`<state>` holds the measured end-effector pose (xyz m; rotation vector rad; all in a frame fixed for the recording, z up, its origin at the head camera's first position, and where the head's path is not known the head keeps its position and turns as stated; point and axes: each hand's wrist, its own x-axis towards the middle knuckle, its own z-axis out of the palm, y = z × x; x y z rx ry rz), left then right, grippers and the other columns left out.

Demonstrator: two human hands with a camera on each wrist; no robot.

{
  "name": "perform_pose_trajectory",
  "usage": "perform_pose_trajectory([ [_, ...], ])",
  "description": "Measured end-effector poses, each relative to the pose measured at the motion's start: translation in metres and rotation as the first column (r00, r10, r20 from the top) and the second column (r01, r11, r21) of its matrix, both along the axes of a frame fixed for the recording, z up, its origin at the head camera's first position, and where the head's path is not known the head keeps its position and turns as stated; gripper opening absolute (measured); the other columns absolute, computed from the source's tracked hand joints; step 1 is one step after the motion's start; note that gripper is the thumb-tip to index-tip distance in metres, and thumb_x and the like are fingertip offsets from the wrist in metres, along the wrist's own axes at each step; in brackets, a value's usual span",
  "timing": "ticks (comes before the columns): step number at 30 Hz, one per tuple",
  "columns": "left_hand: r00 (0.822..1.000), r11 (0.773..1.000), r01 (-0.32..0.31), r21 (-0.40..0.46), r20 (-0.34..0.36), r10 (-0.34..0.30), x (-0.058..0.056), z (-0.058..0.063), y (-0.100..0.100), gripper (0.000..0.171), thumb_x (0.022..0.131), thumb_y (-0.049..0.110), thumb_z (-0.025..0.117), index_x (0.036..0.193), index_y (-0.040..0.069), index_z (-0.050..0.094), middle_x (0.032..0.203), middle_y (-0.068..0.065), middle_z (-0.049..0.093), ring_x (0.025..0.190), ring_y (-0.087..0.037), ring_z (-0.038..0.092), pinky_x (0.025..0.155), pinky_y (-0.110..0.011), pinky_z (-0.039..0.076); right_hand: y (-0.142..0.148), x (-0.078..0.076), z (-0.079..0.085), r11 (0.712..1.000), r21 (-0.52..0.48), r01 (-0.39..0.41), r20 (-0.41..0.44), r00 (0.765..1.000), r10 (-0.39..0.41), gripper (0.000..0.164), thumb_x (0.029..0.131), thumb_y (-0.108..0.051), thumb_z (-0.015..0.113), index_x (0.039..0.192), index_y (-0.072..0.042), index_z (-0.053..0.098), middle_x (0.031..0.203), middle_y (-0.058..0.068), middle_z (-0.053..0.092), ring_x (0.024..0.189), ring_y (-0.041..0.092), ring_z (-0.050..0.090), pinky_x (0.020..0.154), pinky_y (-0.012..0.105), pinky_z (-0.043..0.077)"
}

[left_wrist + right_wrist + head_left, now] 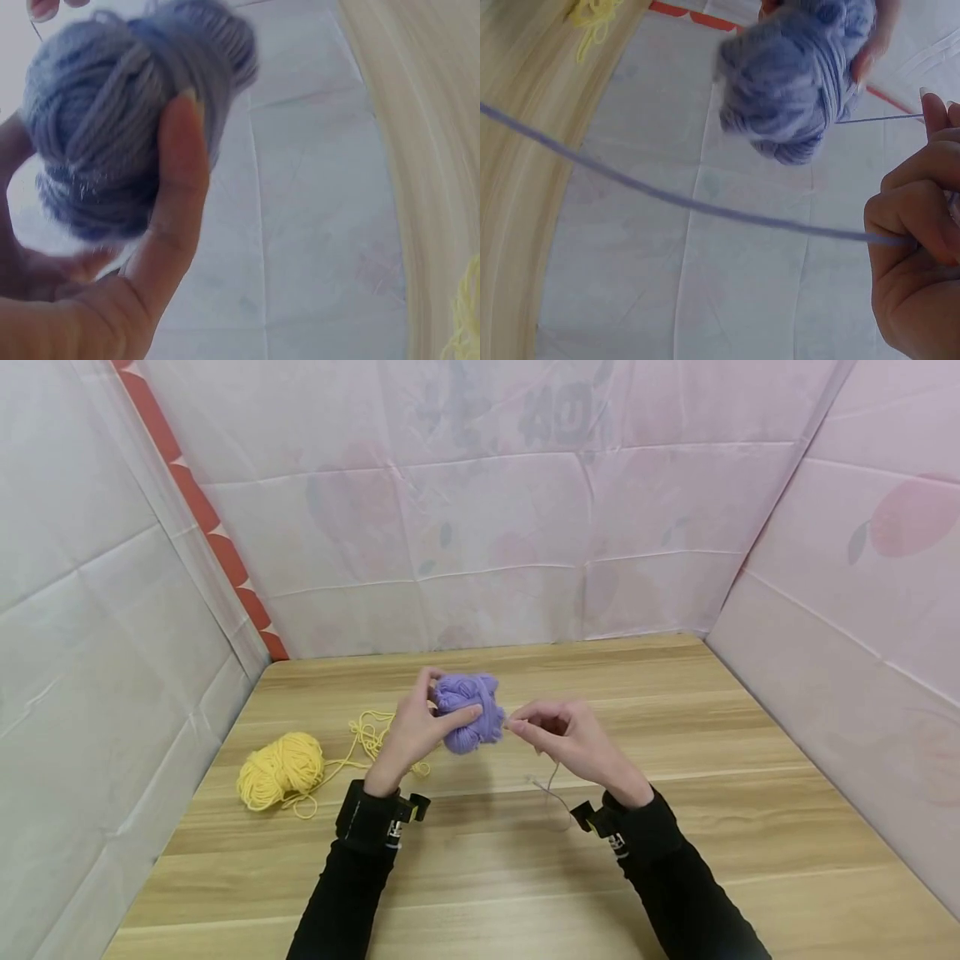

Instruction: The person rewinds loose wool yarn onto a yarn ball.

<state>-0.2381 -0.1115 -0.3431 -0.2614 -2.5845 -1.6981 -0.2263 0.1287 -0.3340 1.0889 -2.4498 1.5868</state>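
Purple yarn ball [468,710] held aloft, its strand [675,199] pinched at the side

The purple yarn ball is above the middle of the bench [787,860], gripped by the left hand [416,731]. The thumb lies across the near face and the fingers curl behind, probably so the bundle stays steady against a pull. Just beside it, the right hand [573,739] pinches the strand between thumb and fingertips; the right wrist view shows a short, straight length running from ball to fingertips, which suggests slight tension. Another length leaves the lower curl of that hand and droops beneath it, seemingly the slack side.

Farther out, to the left, a yellow yarn ball [281,771] rests on the bench with loose yellow yarn [367,733] trailing behind the left forearm, perhaps put there to be out of the way. Pale sheeting [487,527] stands around the bench.

The left fingers behind the purple ball are mostly hidden, and part of the yellow trail is covered by the left hand. How the strand threads through the right palm is concealed, its free end is too thin to place surely, and the wrist views blur the ball's windings.
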Motion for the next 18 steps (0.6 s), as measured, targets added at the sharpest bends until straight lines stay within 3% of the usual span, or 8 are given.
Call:
perform_pose_trajectory([
  [3, 0.999, 0.99, -0.034, 0.134, 0.011, 0.033, 0.0, 0.0, -0.002, 0.065, 0.081, 0.037, 0.076, 0.13, 0.017, 0.039, 0.119, -0.013, 0.057, 0.104, -0.029, 0.064, 0.077, -0.036, 0.059, -0.002, 0.003, -0.001, 1.0, 0.001, -0.028, -0.02, 0.999, 0.028, 0.014, 0.094, -0.01, 0.06, 0.101, -0.011, 0.072, 0.065, 0.003, 0.052, 0.052, 0.008, 0.041, 0.046, 0.024, 0.035],
  [6, 0.999, 0.959, -0.044, 0.279, 0.016, 0.041, -0.001, 0.001, -0.004, 0.065, 0.084, 0.033, 0.074, 0.131, 0.015, 0.034, 0.124, -0.015, 0.055, 0.106, -0.028, 0.064, 0.081, -0.035, 0.058, -0.005, 0.005, -0.002, 0.998, 0.002, -0.066, -0.036, 0.997, 0.066, 0.014, 0.093, -0.007, 0.061, 0.102, -0.008, 0.072, 0.069, 0.0, 0.057, 0.054, 0.006, 0.042, 0.048, 0.024, 0.036],
  [8, 0.999, 0.923, -0.041, 0.382, 0.02, 0.036, 0.0, 0.002, -0.005, 0.062, 0.086, 0.029, 0.072, 0.131, 0.013, 0.032, 0.124, -0.015, 0.054, 0.104, -0.026, 0.064, 0.081, -0.035, 0.058, -0.007, 0.005, -0.003, 0.995, 0.004, -0.095, -0.036, 0.995, 0.095, 0.014, 0.093, -0.006, 0.061, 0.102, -0.006, 0.072, 0.072, -0.002, 0.06, 0.056, 0.005, 0.042, 0.049, 0.023, 0.036],
  [12, 1.0, 0.83, -0.011, 0.558, 0.017, 0.002, 0.002, 0.005, -0.008, 0.05, 0.092, 0.021, 0.066, 0.127, 0.012, 0.031, 0.123, -0.014, 0.053, 0.1, -0.02, 0.066, 0.082, -0.032, 0.058, -0.009, 0.003, -0.005, 0.99, 0.018, -0.138, -0.022, 0.99, 0.138, 0.012, 0.092, -0.005, 0.062, 0.098, -0.006, 0.073, 0.074, -0.001, 0.063, 0.056, 0.002, 0.041, 0.048, 0.019, 0.036],
  [18, 0.998, 0.704, 0.05, 0.708, -0.005, -0.065, 0.006, 0.013, -0.012, 0.029, 0.097, 0.018, 0.057, 0.116, 0.02, 0.036, 0.116, -0.009, 0.055, 0.094, -0.014, 0.065, 0.079, -0.027, 0.056, -0.01, -0.002, -0.008, 0.982, 0.065, -0.178, 0.036, 0.984, 0.176, 0.012, 0.092, -0.008, 0.063, 0.097, -0.007, 0.074, 0.078, 0.0, 0.065, 0.055, 0.0, 0.039, 0.048, 0.017, 0.035],
])
